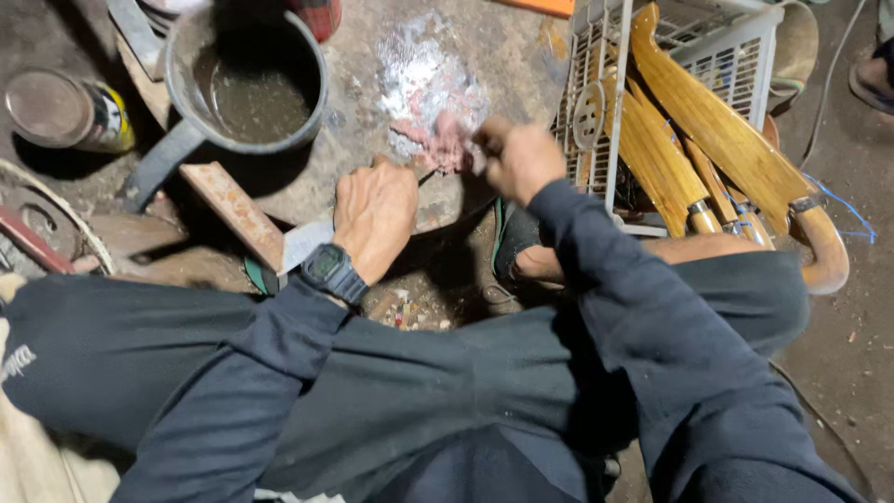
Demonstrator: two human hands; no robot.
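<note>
A flat steel blade (303,244) is pressed under the left hand (374,216), whose fingers are curled down over it; whether they are clamped around it cannot be told. One black digital watch (332,271) is worn on that wrist. The right hand (518,158) is closed in a loose fist on a soft pink wad (445,146), held against a rough stone slab (354,102) smeared with white powder. One dented metal pot (244,84) with a long handle is seen on the slab, filled with murky water. A rusty flat bar (236,212) lies beside the blade. One round tin (67,110) lies on its side at far left. At right, several varnished curved wooden sheaths (717,140) are stacked in one white plastic crate (736,47); their exact number cannot be counted.
</note>
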